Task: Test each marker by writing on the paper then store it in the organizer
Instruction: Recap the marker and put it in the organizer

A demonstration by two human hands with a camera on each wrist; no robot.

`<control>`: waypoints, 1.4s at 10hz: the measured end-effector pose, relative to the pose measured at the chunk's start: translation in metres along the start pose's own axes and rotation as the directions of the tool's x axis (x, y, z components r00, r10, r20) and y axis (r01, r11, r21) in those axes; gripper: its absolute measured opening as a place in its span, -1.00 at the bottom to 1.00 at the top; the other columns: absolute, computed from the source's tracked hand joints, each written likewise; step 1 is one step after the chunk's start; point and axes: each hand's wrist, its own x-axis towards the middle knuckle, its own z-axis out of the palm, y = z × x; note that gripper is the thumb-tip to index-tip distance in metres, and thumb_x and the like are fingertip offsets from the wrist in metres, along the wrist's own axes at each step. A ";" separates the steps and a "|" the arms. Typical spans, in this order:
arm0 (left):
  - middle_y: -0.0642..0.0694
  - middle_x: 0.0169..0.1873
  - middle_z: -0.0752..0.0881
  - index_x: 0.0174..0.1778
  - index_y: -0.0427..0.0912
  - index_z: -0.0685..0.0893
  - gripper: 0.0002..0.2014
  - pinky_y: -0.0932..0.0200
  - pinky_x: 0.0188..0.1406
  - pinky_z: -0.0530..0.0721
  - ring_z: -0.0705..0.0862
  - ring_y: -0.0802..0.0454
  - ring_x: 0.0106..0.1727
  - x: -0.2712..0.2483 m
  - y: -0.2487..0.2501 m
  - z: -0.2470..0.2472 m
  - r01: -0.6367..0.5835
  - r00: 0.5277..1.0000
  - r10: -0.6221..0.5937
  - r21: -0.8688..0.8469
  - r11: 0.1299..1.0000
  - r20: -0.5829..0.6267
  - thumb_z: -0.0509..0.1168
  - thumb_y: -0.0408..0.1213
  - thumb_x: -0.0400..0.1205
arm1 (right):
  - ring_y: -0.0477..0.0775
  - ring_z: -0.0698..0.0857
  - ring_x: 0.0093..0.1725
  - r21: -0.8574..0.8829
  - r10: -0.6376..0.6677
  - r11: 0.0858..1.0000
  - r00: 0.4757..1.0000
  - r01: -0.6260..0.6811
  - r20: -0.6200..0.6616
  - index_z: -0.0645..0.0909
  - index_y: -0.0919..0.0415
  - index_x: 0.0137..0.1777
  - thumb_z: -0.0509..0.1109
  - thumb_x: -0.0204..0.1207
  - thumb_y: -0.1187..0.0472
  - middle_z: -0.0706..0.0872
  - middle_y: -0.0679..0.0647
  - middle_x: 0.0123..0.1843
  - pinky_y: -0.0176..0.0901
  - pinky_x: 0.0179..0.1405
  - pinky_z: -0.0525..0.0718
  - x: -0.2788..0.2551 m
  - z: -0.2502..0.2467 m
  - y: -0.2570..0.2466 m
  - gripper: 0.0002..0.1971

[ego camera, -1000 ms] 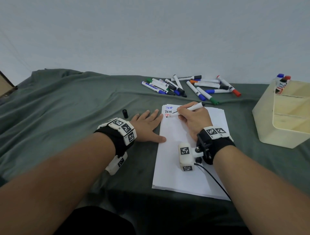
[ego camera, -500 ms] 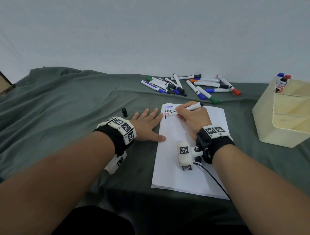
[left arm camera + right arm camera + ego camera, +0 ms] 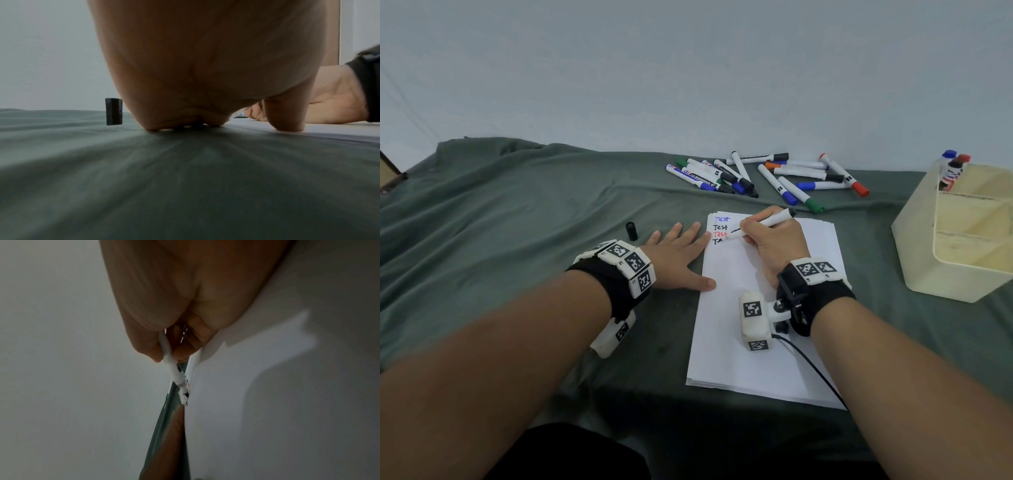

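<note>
My right hand grips an uncapped white marker with a black end, its tip down on the stack of white paper near the top left corner. Three lines reading "Test" in blue, black and red stand there, with a fresh black stroke below them. In the right wrist view the marker is pinched between my fingertips. My left hand lies flat on the green cloth, thumb on the paper's left edge. The black cap stands upright just beyond it. The cream organizer sits at the right.
Several capped markers lie in a loose pile on the green cloth beyond the paper. A few markers stand in the organizer's back corner. A cable runs from my right wrist across the paper. A pale wall rises behind the table.
The marker tip has gone on writing: a new black mark has grown under the red line. My left hand has stayed flat in place.
</note>
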 end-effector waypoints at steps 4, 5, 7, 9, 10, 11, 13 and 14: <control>0.04 0.69 -0.40 0.70 0.11 -0.34 0.00 -0.30 0.66 -0.24 -0.36 -0.09 0.71 -0.003 0.002 -0.002 0.001 1.000 -0.001 -0.001 1.000 0.007 0.12 0.44 0.56 | -0.26 0.69 -0.40 -0.008 0.009 1.000 0.999 -0.009 -0.031 0.72 0.12 -0.20 0.50 0.45 0.21 0.79 -0.12 -0.40 -0.46 -0.44 0.56 -0.002 -0.001 -0.001 -0.97; 0.04 0.69 -0.40 0.70 0.11 -0.35 0.01 -0.30 0.66 -0.24 -0.36 -0.09 0.70 -0.003 0.002 -0.002 0.003 1.000 -0.003 0.001 1.000 0.010 0.12 0.44 0.56 | -0.25 0.69 -0.39 -0.025 0.012 1.000 1.000 -0.012 -0.026 0.72 0.12 -0.20 0.50 0.45 0.21 0.79 -0.11 -0.40 -0.43 -0.42 0.58 -0.002 -0.001 -0.001 -0.97; 0.05 0.69 -0.40 0.70 0.12 -0.35 0.01 -0.30 0.66 -0.24 -0.36 -0.09 0.70 -0.002 0.002 -0.002 0.004 1.000 -0.004 -0.003 1.000 0.010 0.12 0.44 0.56 | -0.09 0.71 -0.31 -0.035 0.013 0.999 1.000 -0.014 -0.023 0.67 0.13 -0.19 0.48 0.47 0.23 0.77 -0.05 -0.38 -0.20 -0.27 0.63 -0.003 0.000 -0.002 -0.95; 0.05 0.68 -0.41 0.70 0.12 -0.35 0.01 -0.29 0.66 -0.24 -0.37 -0.07 0.70 -0.003 0.001 -0.002 0.001 1.000 -0.001 -0.012 1.000 0.014 0.12 0.44 0.56 | -0.28 0.64 -0.44 -0.009 0.001 1.000 0.998 -0.002 -0.059 0.71 0.23 -0.14 0.46 0.47 0.24 0.75 -0.15 -0.42 -0.47 -0.48 0.51 -0.004 -0.001 -0.001 -0.94; 0.06 0.68 -0.41 0.70 0.13 -0.36 0.01 -0.29 0.66 -0.24 -0.37 -0.07 0.70 -0.003 0.001 -0.002 0.001 1.000 0.000 -0.015 1.000 0.022 0.12 0.44 0.55 | -0.13 0.67 -0.32 -0.023 0.013 1.000 0.999 -0.014 -0.046 0.70 0.19 -0.16 0.44 0.47 0.26 0.76 -0.07 -0.35 -0.29 -0.33 0.58 -0.004 -0.001 -0.002 -0.97; 0.06 0.68 -0.41 0.70 0.13 -0.36 0.01 -0.29 0.67 -0.24 -0.37 -0.07 0.70 -0.003 0.001 -0.003 0.001 1.000 -0.001 -0.016 1.000 0.022 0.12 0.44 0.55 | -0.03 0.66 -0.29 -0.021 0.013 1.000 0.999 -0.014 -0.042 0.65 0.12 -0.23 0.43 0.45 0.27 0.74 -0.01 -0.34 -0.17 -0.28 0.57 -0.003 -0.001 -0.002 -0.94; 0.05 0.68 -0.42 0.70 0.12 -0.36 0.01 -0.29 0.66 -0.24 -0.37 -0.07 0.70 -0.002 0.001 -0.002 0.003 1.000 -0.003 -0.008 1.000 0.022 0.12 0.44 0.55 | -0.15 0.68 -0.32 -0.015 0.020 1.000 1.000 -0.020 -0.023 0.71 0.17 -0.14 0.48 0.47 0.22 0.76 -0.09 -0.34 -0.29 -0.33 0.56 -0.003 -0.002 0.001 -0.96; 0.04 0.68 -0.42 0.70 0.12 -0.36 0.01 -0.30 0.66 -0.24 -0.37 -0.08 0.70 -0.001 0.001 -0.002 0.003 1.000 -0.003 -0.006 1.000 0.022 0.12 0.44 0.56 | -0.16 0.67 -0.33 -0.008 0.014 1.000 0.999 -0.014 -0.035 0.69 0.11 -0.20 0.45 0.44 0.24 0.76 -0.08 -0.33 -0.28 -0.34 0.54 -0.003 -0.002 0.001 -0.97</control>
